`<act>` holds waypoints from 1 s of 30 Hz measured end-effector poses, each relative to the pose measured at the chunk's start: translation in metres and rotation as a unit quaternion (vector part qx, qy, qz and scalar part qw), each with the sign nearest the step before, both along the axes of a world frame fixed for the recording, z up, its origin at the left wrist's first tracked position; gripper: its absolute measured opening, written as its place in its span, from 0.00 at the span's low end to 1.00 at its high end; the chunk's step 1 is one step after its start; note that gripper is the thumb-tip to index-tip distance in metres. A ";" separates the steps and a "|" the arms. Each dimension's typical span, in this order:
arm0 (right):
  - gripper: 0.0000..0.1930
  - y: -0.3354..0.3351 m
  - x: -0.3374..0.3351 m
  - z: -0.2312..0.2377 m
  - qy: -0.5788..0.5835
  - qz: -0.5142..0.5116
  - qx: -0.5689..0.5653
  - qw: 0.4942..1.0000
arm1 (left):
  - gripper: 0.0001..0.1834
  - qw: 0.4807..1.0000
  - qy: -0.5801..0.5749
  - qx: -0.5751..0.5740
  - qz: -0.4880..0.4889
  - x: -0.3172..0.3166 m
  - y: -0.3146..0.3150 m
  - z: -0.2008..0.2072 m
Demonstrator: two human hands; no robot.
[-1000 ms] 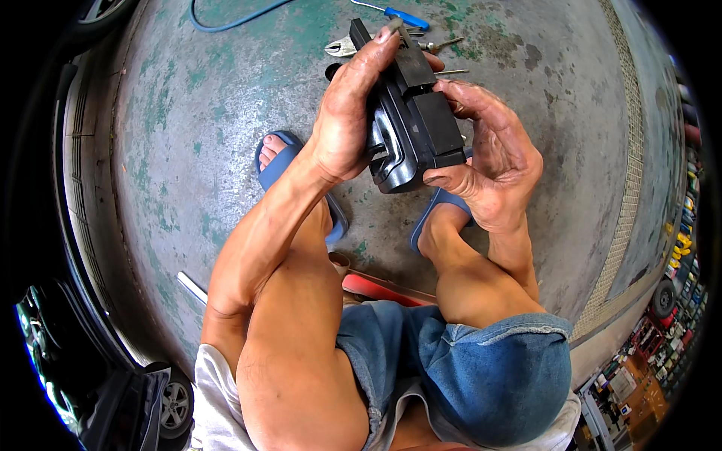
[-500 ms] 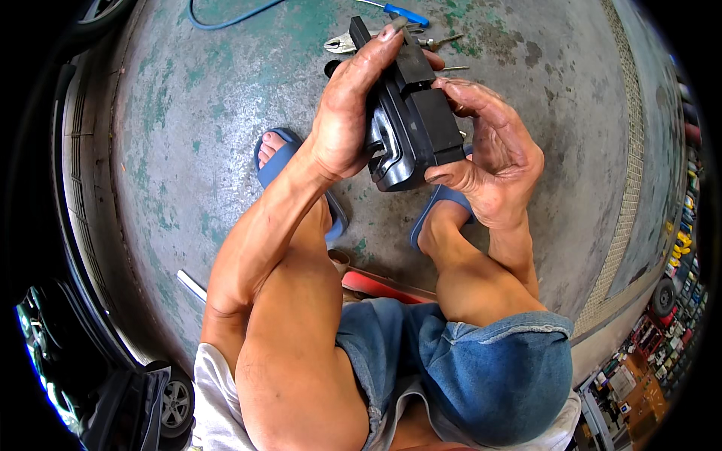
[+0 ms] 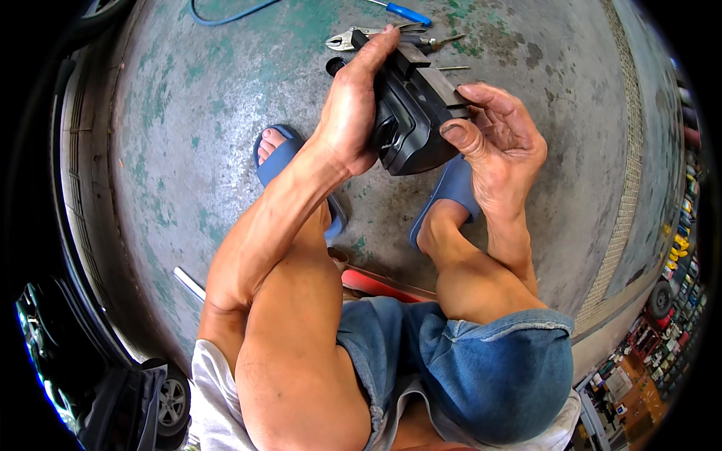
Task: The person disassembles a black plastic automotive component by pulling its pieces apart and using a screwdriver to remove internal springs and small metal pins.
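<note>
Head cam (only view): a black plastic part (image 3: 416, 139) is being held up over the floor (image 3: 188, 203), roughly btwn & above the feet, w/ its two blocky bits facing the upper right. Its left side is being gripped by the left hand (image 3: 350, 113), thumb lying toward the far end, other fingers mostly hidden. The right hand (image 3: 502, 143) is being held half-curled at the part's right end, w/ thumb + fingertips right by the edge; can't tell if it's actually being pinched or just touched tbh.

Past the part, locking pliers (image 3: 340, 41) are lying on the floor, w/ a blue-handled tool (image 3: 410, 13) just beyond & a blue hose (image 3: 233, 19) curving off to the left. Blue slippers (image 3: 455, 188) + denim shorts (image 3: 496, 376) are being worn, fyi.
</note>
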State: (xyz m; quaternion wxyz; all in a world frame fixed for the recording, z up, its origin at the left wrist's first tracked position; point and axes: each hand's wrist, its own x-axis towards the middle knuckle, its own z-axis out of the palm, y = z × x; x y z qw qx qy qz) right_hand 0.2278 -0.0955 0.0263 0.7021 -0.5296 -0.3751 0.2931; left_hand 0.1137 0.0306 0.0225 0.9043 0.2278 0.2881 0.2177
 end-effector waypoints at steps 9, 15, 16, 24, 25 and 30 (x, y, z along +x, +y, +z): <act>0.18 0.002 -0.011 0.010 0.017 -0.077 -0.086 0.993 | 0.24 0.998 0.031 0.039 0.050 -0.003 0.000 0.002; 0.17 0.002 -0.010 0.009 -0.002 -0.088 -0.091 0.992 | 0.25 0.995 0.043 0.058 0.061 -0.002 -0.001 0.004; 0.17 0.003 -0.010 0.009 -0.003 -0.091 -0.099 0.991 | 0.25 0.996 0.046 0.061 0.053 -0.003 0.000 0.003; 0.16 0.004 -0.010 0.007 -0.009 -0.102 -0.103 0.989 | 0.27 0.999 0.017 0.003 0.049 0.000 0.004 0.005; 0.16 0.004 -0.010 0.007 -0.010 -0.102 -0.099 0.990 | 0.25 0.999 0.011 -0.006 0.052 0.000 0.004 0.007; 0.17 0.004 -0.010 0.007 -0.022 -0.108 -0.100 0.989 | 0.26 0.998 0.011 -0.005 0.054 -0.002 0.004 0.002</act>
